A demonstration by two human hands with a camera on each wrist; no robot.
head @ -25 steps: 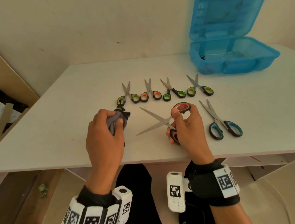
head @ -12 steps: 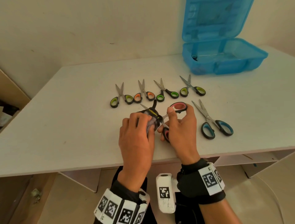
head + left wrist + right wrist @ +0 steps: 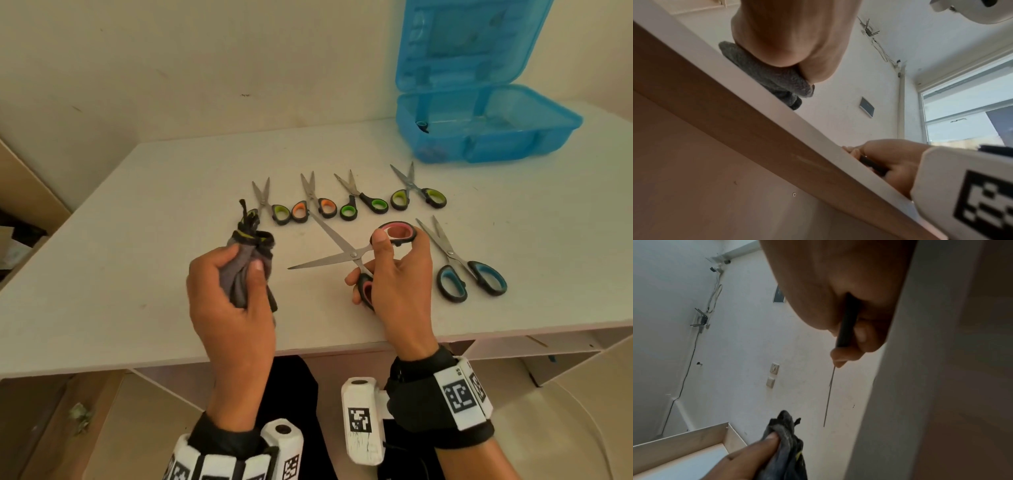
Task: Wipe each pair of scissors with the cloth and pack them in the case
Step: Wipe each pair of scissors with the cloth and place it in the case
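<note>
My right hand (image 3: 394,274) grips the pink-handled scissors (image 3: 346,255) by both loops, blades spread wide and pointing left over the white table (image 3: 137,274). My left hand (image 3: 233,291) holds a bunched grey cloth (image 3: 248,260), left of the blade tips and apart from them. The cloth (image 3: 768,78) shows under my left palm in the left wrist view. In the right wrist view a thin blade (image 3: 829,395) points toward the cloth (image 3: 785,434). An open blue case (image 3: 486,126) stands at the back right.
Several small scissors lie in a row behind my hands, with green handles (image 3: 277,210), orange handles (image 3: 313,207), green handles (image 3: 363,202) and yellow-green handles (image 3: 418,195). Blue-handled scissors (image 3: 462,270) lie right of my right hand. The table's front edge runs under my wrists.
Half a second ago my left hand pressed the cloth against the pink scissors' blades. It has since drawn back left, and the blades are bare and spread.
</note>
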